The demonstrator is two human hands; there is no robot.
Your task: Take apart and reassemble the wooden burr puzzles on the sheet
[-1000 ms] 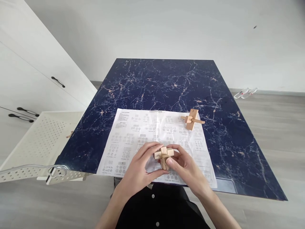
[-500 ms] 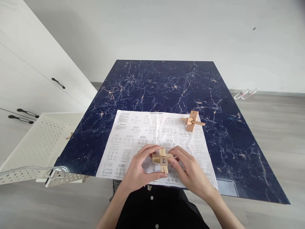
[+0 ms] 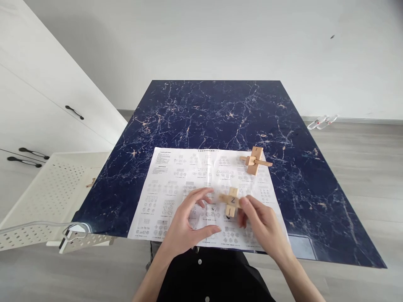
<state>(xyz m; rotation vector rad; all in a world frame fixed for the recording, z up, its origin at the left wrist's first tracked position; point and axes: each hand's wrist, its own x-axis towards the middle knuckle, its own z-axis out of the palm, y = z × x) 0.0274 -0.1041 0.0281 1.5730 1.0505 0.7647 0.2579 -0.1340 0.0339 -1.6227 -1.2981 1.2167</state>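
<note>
Between thumb and fingers, my right hand [image 3: 260,216] grips one end of a wooden interlocking puzzle [image 3: 232,202] made of crossed light-wood bars. A "Z"-like mark shows on its middle piece, and its left bar is blurred by motion. My left hand [image 3: 190,220] is to the left of the puzzle, apart from it, thumb and fingers spread with nothing between them. Both hands are over a printed instruction sheet [image 3: 176,184] covered in small diagrams. A second crossed wooden puzzle [image 3: 255,160] sits on the sheet's upper right corner.
The sheet lies at the near edge of a dark blue marbled table [image 3: 214,113]. A dark rectangular panel [image 3: 302,246] is at the near right edge. To the left stand a perforated white cart [image 3: 59,176] with a cable [image 3: 40,222] and white cabinets [image 3: 56,121].
My left hand has let go of the puzzle. My right hand has carried it to the right and slightly up, turning it a little.
</note>
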